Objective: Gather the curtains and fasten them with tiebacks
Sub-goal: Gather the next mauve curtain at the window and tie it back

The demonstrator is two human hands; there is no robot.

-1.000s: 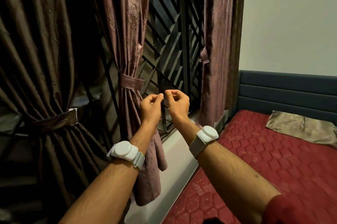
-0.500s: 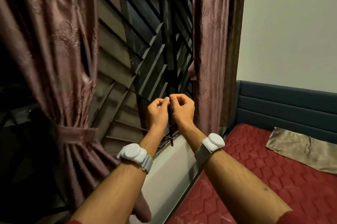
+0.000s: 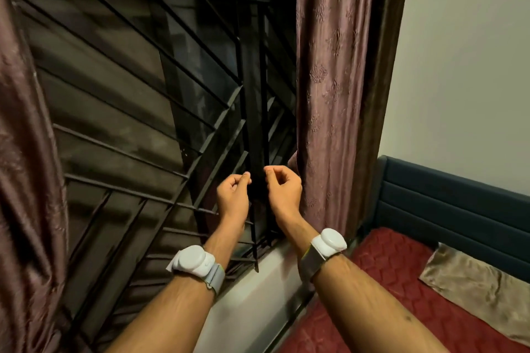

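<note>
A mauve patterned curtain (image 3: 329,94) hangs loose down the right side of the window. A second mauve curtain (image 3: 25,180) fills the left edge; no tieback shows on it in this view. My left hand (image 3: 232,194) and my right hand (image 3: 284,189) are raised side by side in front of the black window grille (image 3: 137,100), a vertical bar between them. Both have curled fingers with thumb against fingertips, and I see nothing held in either. My right hand is just left of the right curtain's edge, apart from it.
A white window ledge (image 3: 258,289) runs below the grille. A bed with a red quilted mattress (image 3: 401,295), a beige pillow (image 3: 481,286) and a dark blue headboard (image 3: 459,209) stands at the right, against a pale wall (image 3: 473,65).
The view has swung right and closer to the window: the tied left curtains have slid out of sight. My hands have moved a little apart and nearer the right curtain.
</note>
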